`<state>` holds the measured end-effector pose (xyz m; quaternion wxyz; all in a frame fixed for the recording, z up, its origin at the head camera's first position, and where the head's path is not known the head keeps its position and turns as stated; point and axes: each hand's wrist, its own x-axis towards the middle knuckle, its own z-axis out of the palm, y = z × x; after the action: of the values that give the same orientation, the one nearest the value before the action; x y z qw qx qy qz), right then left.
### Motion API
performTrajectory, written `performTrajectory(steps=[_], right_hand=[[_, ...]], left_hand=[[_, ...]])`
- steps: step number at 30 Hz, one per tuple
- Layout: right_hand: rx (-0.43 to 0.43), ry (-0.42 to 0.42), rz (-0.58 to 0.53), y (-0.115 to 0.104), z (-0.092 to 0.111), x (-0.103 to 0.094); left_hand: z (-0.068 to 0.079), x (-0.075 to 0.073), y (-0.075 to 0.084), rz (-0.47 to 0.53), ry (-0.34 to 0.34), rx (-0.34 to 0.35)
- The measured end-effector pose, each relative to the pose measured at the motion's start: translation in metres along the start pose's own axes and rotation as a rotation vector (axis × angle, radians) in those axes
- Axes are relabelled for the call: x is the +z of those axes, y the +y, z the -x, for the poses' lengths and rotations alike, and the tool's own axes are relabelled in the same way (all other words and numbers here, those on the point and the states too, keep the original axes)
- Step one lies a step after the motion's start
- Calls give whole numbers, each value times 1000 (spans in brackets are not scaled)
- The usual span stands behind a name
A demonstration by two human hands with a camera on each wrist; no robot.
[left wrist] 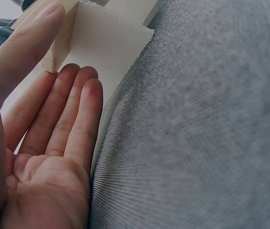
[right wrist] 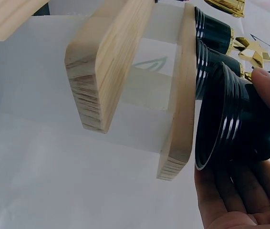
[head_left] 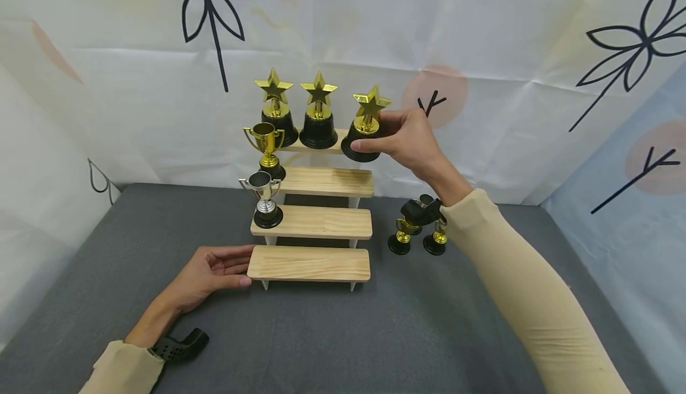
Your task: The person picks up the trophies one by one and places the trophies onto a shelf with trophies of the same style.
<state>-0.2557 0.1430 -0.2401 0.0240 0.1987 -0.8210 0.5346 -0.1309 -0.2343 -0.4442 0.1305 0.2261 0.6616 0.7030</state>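
Note:
My right hand [head_left: 411, 141] grips a gold star trophy [head_left: 366, 124] by its black base [right wrist: 249, 124], at the right end of the top step [head_left: 334, 139]. The trophy leans a little, and its hollow underside shows in the right wrist view; whether its rim touches the wood I cannot tell. Two more star trophies [head_left: 318, 127] stand upright to its left. My left hand [head_left: 211, 272] lies at the left end of the lowest step [head_left: 308, 263], fingers nearly straight, fingertips by its edge and white support [left wrist: 111, 47].
A gold cup [head_left: 266, 139] stands at the left of the second step [head_left: 329, 181], a silver cup [head_left: 262, 185] at the left of the third [head_left: 327, 221]. Right of the rack, small cups [head_left: 399, 243] stand on the grey cloth [head_left: 300, 346], partly hidden by my wrist strap.

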Motion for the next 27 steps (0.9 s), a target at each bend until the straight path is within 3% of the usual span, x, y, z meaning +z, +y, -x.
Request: performTrajectory(steps=[27], right_hand=[[58,-8,-5,7,-12,4]], left_hand=[[-1,0,-1,10,-4,11]])
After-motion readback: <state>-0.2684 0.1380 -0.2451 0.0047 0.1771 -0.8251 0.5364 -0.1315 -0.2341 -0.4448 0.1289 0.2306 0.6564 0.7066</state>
